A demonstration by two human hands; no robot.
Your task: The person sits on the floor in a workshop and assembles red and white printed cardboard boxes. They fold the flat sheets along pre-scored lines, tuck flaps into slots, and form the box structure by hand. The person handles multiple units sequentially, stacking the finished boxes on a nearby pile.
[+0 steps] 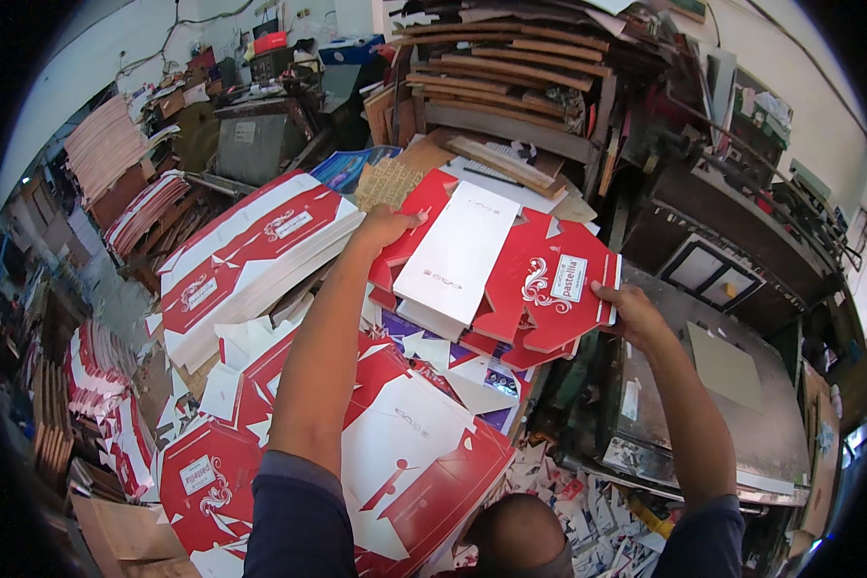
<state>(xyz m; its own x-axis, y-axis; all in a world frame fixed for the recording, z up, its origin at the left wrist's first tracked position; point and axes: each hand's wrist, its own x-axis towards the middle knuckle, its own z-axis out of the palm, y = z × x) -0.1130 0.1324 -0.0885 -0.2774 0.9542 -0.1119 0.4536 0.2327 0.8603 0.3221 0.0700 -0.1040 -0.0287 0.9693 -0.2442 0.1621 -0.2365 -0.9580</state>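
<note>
My left hand (pixel 387 227) and my right hand (pixel 634 310) grip opposite ends of a die-cut cardboard box blank (pixel 460 252). It has a white middle panel and red, notched side flaps with white scrollwork. The right thumb presses on top of the right flap, with the other fingers below. More red and white layers lie under the blank; I cannot tell how many are in my grip. Closer to me, between my forearms, is a spread of red and white printed sheets (pixel 433 438). A thick stack of similar sheets (pixel 255 241) stands to the left of my left hand.
Torn white and red scraps (pixel 588 520) cover the floor below. A metal machine table (pixel 742 414) carries a beige card (pixel 722 364) at right. Wooden boards (pixel 501 72) are piled behind the work. Another sheet stack (pixel 106 144) stands at far left.
</note>
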